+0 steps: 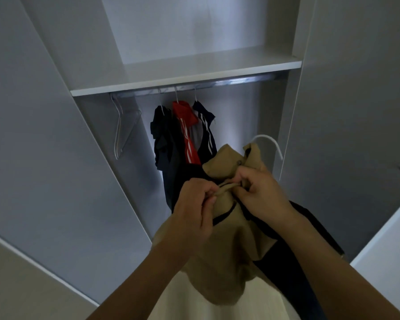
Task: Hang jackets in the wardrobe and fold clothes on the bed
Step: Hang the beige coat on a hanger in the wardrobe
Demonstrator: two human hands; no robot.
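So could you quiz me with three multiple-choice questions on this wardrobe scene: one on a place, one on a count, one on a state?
1. Where do the empty hangers hang?
A. left end of the rail
B. right end
C. on the shelf

2. How many garments hang on the rail?
A. one
B. three
C. six

3. What do both hands do?
A. hang idle
B. pinch the tan jacket
C. push the door

Answers: 1 A, they hang left of the clothes. 2 B, dark, red and navy striped. 3 B, left hand and right hand grip the tan jacket.
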